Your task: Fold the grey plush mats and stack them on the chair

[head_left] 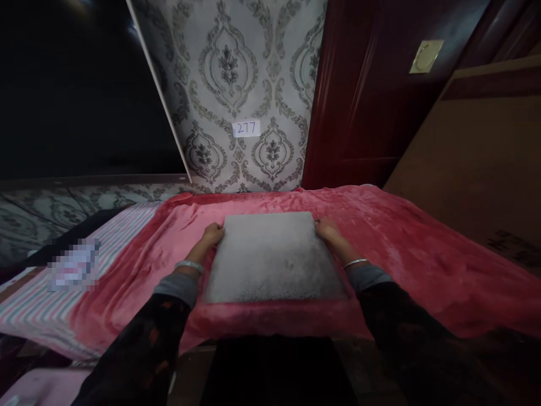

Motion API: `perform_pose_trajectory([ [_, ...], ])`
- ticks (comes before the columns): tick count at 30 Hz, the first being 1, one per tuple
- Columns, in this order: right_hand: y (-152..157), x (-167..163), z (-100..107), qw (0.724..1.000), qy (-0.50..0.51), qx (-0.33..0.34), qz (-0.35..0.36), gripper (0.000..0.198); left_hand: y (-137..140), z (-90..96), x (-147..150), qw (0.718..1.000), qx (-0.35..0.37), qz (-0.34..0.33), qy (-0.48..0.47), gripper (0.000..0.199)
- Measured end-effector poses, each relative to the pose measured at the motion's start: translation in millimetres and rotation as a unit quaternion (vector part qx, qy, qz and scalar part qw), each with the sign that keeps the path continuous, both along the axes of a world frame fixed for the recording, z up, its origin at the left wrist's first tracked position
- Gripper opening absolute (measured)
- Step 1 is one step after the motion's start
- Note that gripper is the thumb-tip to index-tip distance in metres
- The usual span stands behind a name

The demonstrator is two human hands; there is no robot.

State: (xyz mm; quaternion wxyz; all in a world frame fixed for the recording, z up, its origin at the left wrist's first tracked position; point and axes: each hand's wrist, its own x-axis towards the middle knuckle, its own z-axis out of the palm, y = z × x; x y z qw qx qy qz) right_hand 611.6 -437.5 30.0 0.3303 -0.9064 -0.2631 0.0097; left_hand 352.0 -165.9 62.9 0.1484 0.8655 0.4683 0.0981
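Note:
A flat grey square pad (274, 256) with a soft-looking, slightly mottled surface lies on a pink-red plush blanket (401, 254); its exact kind cannot be made out. At its far left corner, my left hand (213, 233) has its fingers closed on the edge. My right hand (327, 230) pinches the opposite edge near the far right corner. Both forearms reach forward along the pad's sides, with a bracelet on each wrist. The fingertips are partly hidden and small.
A striped cloth (118, 242) shows at the left, bearing a blurred-out item (74, 265). A large dark screen (84, 90) stands behind on the left. Patterned wallpaper holds a paper label (246, 128) reading 277. A big cardboard sheet (477, 163) leans at right beside a dark red door (359, 84).

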Motion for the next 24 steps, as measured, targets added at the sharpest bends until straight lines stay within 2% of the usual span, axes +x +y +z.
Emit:
perform_pose_trajectory([
  [2, 11, -10, 11, 0.999, -0.022, -0.027, 0.000, 0.043, -11, 11.0, 11, 1.000, 0.024, -0.011, -0.001, 0.038],
  [4, 24, -28, 14, 0.998, -0.049, -0.041, 0.018, 0.047, -34, 11.9, 27, 0.995, 0.067, -0.072, -0.011, 0.048],
  [7, 37, -60, 1, 0.989, -0.100, -0.091, 0.058, 0.052, -81, -9.0, 49, 0.955, 0.132, -0.266, 0.011, 0.056],
  [9, 39, -76, -11, 0.979, -0.135, -0.139, 0.069, 0.053, -107, -29.0, 56, 0.940, 0.141, -0.308, 0.038, 0.059],
  [11, 36, -83, -21, 0.971, -0.155, -0.167, 0.072, 0.054, -120, -44.0, 56, 0.938, 0.145, -0.309, 0.055, 0.061],
  [14, 32, -81, -26, 0.967, -0.164, -0.178, 0.073, 0.055, -117, -51.1, 53, 0.942, 0.151, -0.294, 0.061, 0.065],
  [21, 33, -80, -26, 0.962, -0.170, -0.200, 0.073, 0.056, -68, -43.0, 25, 0.975, 0.131, -0.165, 0.076, 0.067],
  [24, 33, -82, -28, 0.960, -0.169, -0.209, 0.074, 0.057, -54, -43.4, 11, 0.982, 0.111, -0.134, 0.072, 0.064],
])
